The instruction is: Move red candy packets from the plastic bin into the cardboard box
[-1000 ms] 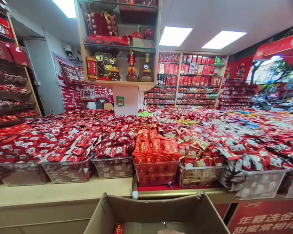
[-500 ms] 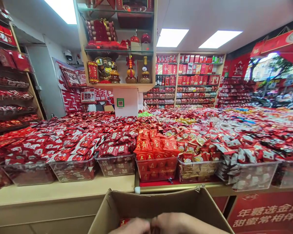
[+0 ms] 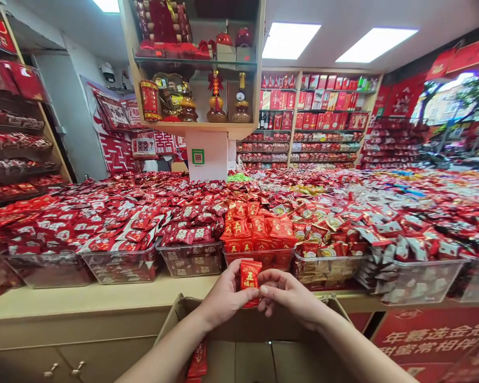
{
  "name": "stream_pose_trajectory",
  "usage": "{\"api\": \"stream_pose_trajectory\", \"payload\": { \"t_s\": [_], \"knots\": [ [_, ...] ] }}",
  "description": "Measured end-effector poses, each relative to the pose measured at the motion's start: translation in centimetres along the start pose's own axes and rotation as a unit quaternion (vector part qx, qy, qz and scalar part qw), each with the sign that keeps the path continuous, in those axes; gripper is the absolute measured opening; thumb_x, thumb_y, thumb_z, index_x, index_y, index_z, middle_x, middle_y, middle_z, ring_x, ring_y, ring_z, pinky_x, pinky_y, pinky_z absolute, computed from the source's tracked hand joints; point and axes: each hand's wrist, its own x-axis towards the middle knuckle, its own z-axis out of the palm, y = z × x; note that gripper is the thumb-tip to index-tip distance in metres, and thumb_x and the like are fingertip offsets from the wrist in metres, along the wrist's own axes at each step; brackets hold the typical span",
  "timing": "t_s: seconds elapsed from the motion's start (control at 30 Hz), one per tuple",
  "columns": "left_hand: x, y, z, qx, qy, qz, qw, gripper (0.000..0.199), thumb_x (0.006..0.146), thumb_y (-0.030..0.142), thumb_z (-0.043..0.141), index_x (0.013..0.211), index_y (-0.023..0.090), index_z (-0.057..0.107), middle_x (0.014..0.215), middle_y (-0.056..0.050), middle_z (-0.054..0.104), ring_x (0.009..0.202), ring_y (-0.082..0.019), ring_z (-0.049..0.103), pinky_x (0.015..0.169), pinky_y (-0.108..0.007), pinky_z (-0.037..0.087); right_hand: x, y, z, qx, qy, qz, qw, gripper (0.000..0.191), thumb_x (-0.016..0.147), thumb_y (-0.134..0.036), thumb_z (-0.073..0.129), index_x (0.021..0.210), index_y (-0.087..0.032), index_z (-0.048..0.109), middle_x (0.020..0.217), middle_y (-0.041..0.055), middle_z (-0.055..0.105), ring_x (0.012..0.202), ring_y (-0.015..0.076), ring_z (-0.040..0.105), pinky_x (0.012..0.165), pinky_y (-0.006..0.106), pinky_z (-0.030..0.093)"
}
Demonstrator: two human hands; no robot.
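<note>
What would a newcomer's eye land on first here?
Probably the small red packet held up at centre by the left hand and right hand, above an open cardboard box. Behind it, clear bins heaped with red sweets line the counter.

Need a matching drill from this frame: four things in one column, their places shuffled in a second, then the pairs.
Things:
1. red packet
2. cardboard box
3. gourd-shaped bottles
4. green QR code sign

Places:
A. on the shelf above the display
B. held between the left hand and right hand
C. open, below the hands, in front of the counter
D. on the white pillar behind the candy bins

Pairs: 1-B, 2-C, 3-A, 4-D
</note>
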Motion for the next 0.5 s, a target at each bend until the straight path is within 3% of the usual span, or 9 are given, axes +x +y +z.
{"api": "stream_pose_trajectory", "payload": {
  "t_s": [0.2,0.33,0.5],
  "knots": [
    [0.6,-2.3,-0.2,0.011,0.018,-0.034,0.999,0.056,0.064,0.013,0.066,0.112,0.022,0.041,0.109,-0.006,0.059,0.100,-0.018,0.056,0.086,-0.033,0.045,1.4,2.3,-0.5,-0.064,0.094,-0.068,0.991,0.035,0.068,-0.049,0.062,0.076,-0.017,0.050,0.063,-0.0038,0.050,0.052,0.0074,0.044,0.044,0.018,0.035],
    [-0.2,-3.1,-1.5,0.027,-0.012,-0.075,0.997,0.053,0.062,0.009,0.065,0.109,0.020,0.044,0.100,-0.005,0.064,0.094,-0.018,0.058,0.082,-0.032,0.046,1.6,3.3,-0.4,-0.107,0.085,-0.075,0.988,0.034,0.071,-0.049,0.059,0.067,-0.017,0.047,0.058,-0.0044,0.047,0.053,0.0080,0.042,0.049,0.021,0.036],
    [-0.6,-4.3,-2.8,0.114,0.006,-0.058,0.992,0.048,0.064,0.008,0.062,0.108,0.021,0.048,0.095,-0.001,0.064,0.093,-0.018,0.057,0.083,-0.031,0.044,2.2,4.6,0.1,-0.108,0.088,-0.062,0.988,0.034,0.070,-0.050,0.058,0.075,-0.017,0.050,0.066,-0.0020,0.050,0.057,0.0097,0.043,0.049,0.021,0.036]
  ]
}}
